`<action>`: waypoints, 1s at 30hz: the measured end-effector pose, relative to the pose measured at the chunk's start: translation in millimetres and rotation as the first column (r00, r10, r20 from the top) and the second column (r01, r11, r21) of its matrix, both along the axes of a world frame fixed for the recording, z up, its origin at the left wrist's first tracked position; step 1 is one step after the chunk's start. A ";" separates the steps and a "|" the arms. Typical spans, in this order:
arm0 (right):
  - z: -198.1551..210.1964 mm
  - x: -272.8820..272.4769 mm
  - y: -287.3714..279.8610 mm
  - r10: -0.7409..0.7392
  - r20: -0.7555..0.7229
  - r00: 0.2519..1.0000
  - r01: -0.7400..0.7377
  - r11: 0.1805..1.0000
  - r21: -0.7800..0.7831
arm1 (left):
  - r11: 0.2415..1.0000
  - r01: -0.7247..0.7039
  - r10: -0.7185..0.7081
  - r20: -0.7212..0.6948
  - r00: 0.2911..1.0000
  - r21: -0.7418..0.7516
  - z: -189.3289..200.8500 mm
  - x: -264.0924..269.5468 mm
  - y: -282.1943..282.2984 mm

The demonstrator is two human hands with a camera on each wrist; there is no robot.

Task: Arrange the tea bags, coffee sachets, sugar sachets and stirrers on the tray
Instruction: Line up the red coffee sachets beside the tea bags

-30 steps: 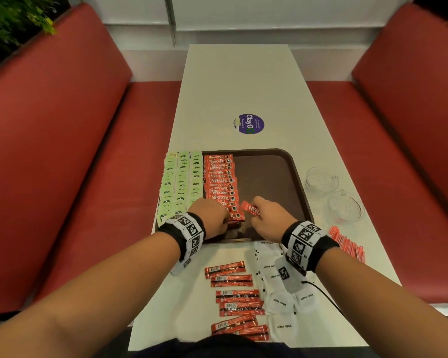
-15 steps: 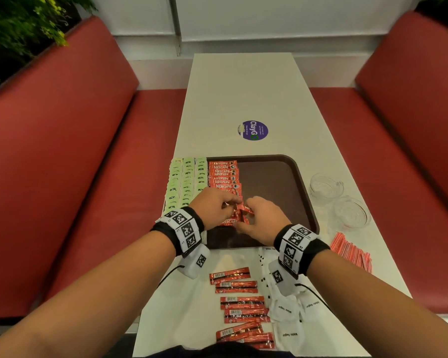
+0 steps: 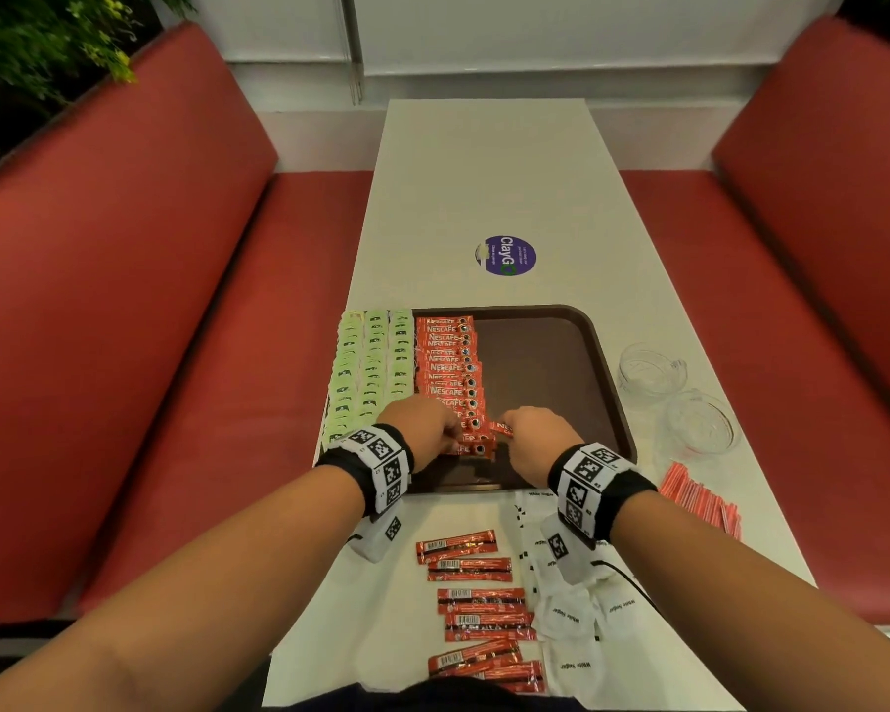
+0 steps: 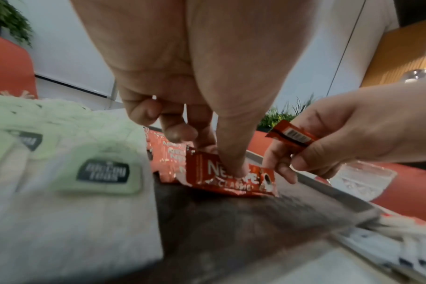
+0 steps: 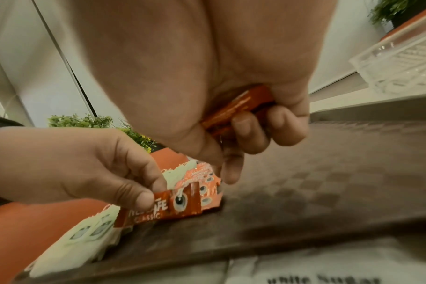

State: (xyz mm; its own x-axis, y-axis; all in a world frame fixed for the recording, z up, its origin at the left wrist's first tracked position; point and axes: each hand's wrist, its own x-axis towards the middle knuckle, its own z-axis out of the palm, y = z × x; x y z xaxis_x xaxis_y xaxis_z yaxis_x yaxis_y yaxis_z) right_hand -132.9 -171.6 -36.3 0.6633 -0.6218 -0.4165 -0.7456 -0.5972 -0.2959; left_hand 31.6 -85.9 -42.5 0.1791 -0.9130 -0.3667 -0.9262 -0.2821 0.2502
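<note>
A brown tray (image 3: 561,352) holds rows of green tea bags (image 3: 371,362) along its left side and a column of red coffee sachets (image 3: 448,362) beside them. My left hand (image 3: 450,436) pinches the nearest sachet of that column (image 5: 163,209) between thumb and forefinger, holding it down on the tray floor. My right hand (image 3: 512,439) hovers just to its right and grips a few more red coffee sachets (image 4: 292,136) in its curled fingers, with one end sticking out towards the column.
Loose coffee sachets (image 3: 474,593) and white sugar sachets (image 3: 571,614) lie on the table between the tray and me. Red stirrers (image 3: 700,501) sit at the right edge. Two glass bowls (image 3: 648,367) (image 3: 702,423) stand right of the tray. Red benches flank the table.
The hands met at the near end of the coffee column; now the right hand has drawn slightly right, and the left holds a sachet at that end.
</note>
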 end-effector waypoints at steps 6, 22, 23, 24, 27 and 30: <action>-11.8 2.4 0.3 0.032 -0.141 0.989 -0.027 0.999 0.036 | 0.999 -0.043 0.046 0.122 0.991 -0.031 -16.3 -5.9 -4.0; -5.7 6.6 5.0 0.067 0.020 0.998 -0.067 0.997 0.036 | 0.974 -0.029 0.013 -0.071 0.997 -0.226 -10.4 1.5 4.8; -3.9 6.1 5.0 0.082 0.028 0.996 -0.083 0.996 0.028 | 0.964 -0.057 0.023 -0.135 0.991 -0.260 -6.1 1.0 5.3; -2.2 6.3 5.1 0.098 0.036 0.995 -0.099 0.995 0.021 | 0.957 -0.075 0.022 -0.189 0.982 -0.279 -1.8 0.8 6.4; 3.9 8.1 6.5 0.116 0.096 0.989 -0.119 0.992 0.032 | 0.954 -0.078 -0.009 -0.289 0.957 -0.290 7.8 0.1 10.9; 8.3 9.1 9.6 0.104 0.167 0.980 -0.115 0.992 0.056 | 0.957 -0.073 -0.017 -0.304 0.953 -0.281 9.9 0.4 14.6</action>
